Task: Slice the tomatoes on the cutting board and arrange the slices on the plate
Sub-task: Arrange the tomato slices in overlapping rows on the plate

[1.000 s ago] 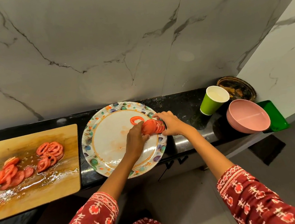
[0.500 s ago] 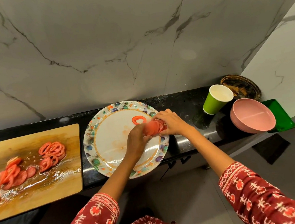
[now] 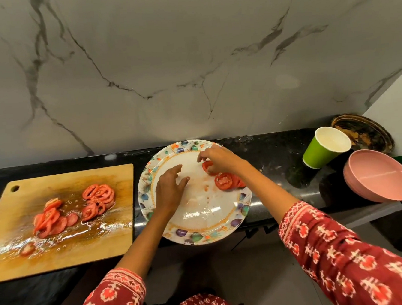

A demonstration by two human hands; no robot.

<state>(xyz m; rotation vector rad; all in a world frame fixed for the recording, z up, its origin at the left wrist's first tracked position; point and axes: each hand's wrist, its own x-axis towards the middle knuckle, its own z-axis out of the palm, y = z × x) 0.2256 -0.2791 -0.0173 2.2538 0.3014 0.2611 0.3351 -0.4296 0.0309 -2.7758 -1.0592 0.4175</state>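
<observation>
Now that we have let the stack we held between both hands fall into a fanned row of slices (image 3: 227, 181) on the plate (image 3: 203, 235), our left hand (image 3: 170, 190) hovers spread and empty, our right hand (image 3: 217, 160) pinches one slice, and more wait on the board (image 3: 66, 254).

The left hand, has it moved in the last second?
Yes. The left hand let go of the tomato slices and drew left across the plate, toward the cutting board.
</observation>
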